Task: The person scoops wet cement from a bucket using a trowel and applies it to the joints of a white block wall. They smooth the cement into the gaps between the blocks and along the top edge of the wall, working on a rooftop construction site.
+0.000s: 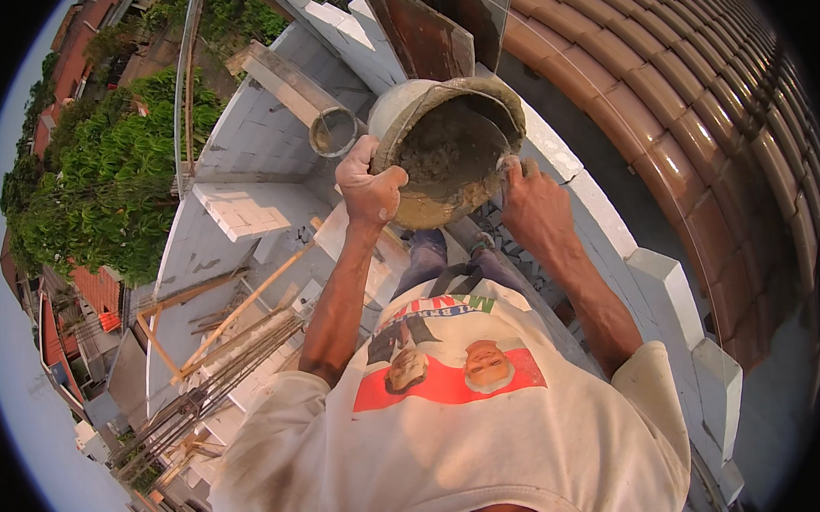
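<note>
A mortar-caked bucket [412, 110] is tilted toward me in front of my body. Wet grey mortar [451, 148] shows inside it. My left hand [372, 179] is closed on the left side of its rim, with the thumb lying along the near edge. On the opposite side, my right hand [533, 199] grips the rim with curled fingers. Just beyond my left hand is a small round container [333, 132] with a grey rim, close to the end of a wooden plank [285, 86].
Brown roof tiles [636, 110] slope along the right, beyond a stepped white block wall [665, 276]. Mortar-stained boards [420, 32] stand behind the bucket. At lower left lie steel rods [212, 389] and timber poles [242, 340]. Trees [112, 170] and rooftops lie far below on the left.
</note>
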`<act>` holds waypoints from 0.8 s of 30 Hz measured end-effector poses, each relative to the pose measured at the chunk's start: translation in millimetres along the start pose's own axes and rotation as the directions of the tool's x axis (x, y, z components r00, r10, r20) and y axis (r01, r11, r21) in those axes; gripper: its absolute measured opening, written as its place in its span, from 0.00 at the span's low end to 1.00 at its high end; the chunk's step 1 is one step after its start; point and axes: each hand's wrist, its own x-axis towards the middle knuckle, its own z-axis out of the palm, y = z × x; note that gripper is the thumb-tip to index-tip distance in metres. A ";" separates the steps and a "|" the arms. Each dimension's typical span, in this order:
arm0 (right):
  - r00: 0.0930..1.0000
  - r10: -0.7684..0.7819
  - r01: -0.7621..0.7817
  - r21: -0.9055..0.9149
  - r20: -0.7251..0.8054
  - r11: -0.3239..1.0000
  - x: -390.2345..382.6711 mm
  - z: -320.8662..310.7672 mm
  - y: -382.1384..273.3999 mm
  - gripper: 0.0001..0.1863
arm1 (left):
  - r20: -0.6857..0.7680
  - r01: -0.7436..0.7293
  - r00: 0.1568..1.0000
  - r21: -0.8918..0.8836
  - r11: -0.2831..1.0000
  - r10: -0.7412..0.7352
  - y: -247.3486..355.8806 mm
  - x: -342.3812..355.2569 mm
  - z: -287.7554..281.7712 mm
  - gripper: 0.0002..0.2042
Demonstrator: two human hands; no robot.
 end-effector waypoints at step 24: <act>0.971 -0.041 -0.151 0.739 0.235 0.656 -18.8 39.5 0.1 0.24 | 0.065 0.186 0.982 -0.407 0.894 -0.175 -10.1 -12.2 19.9 0.11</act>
